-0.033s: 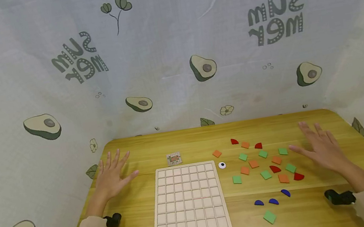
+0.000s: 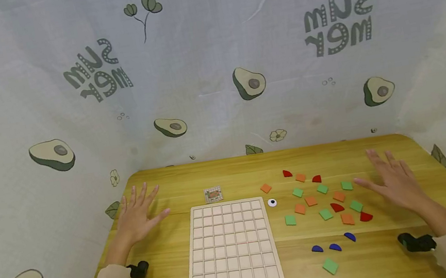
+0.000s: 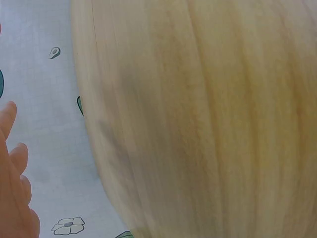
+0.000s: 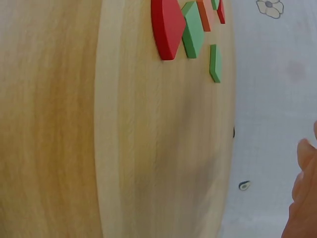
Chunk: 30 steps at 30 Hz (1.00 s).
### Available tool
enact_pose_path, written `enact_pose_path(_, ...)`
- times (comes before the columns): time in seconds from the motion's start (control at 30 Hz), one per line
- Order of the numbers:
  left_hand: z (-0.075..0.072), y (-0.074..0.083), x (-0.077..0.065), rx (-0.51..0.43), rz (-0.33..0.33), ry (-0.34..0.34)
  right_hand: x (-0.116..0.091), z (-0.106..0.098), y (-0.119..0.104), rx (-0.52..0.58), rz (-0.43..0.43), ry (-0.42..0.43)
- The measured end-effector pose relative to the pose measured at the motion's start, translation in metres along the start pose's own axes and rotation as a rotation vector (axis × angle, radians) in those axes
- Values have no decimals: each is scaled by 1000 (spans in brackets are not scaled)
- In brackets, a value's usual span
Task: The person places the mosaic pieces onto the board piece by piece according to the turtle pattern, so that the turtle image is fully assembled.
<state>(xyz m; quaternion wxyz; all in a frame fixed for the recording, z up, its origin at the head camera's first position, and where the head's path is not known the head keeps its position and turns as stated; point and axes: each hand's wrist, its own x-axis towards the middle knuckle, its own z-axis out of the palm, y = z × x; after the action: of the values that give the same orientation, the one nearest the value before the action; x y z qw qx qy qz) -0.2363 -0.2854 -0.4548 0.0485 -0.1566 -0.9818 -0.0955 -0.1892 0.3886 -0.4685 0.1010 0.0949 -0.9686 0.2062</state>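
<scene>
My left hand point(image 2: 135, 220) is spread with straight fingers at the table's left side, holding nothing. A pale square grid board point(image 2: 230, 246) lies to its right, apart from it. My right hand point(image 2: 398, 181) is also spread and holds nothing. It is nearest to the green square tiles point(image 2: 356, 206), orange square tiles point(image 2: 339, 196) and red quarter-round pieces point(image 2: 366, 216) scattered on its left. Part of the left hand point(image 3: 17, 183) shows at the left wrist view's edge. In the right wrist view, part of the right hand point(image 4: 303, 198) shows near a red piece point(image 4: 167, 29).
Three blue half-round pieces point(image 2: 335, 247) lie right of the board. A round white piece with a black dot point(image 2: 272, 203) sits by the board's upper right corner. Behind the board lies a small picture card point(image 2: 213, 194). A printed cloth point(image 2: 212, 126) surrounds the wooden table point(image 2: 166, 276).
</scene>
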Motion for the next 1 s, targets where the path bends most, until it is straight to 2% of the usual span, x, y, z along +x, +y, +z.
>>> enact_pose_path(0.33, 5, 1, 0, -47, 5, -15, 2, -5, 1, 44, -17, -8)
enact_pose_path(0.53, 9, 0, -3, -95, 49, -33, 3, 1, -4, 116, -38, -22)
enact_pose_path(0.8, 8, 4, -9, -170, 96, -50, 6, 1, -24, 242, -35, -68)
enact_pose_path(1.0, 11, 10, -17, -204, 135, -70, 9, 6, -43, 347, -2, -143)
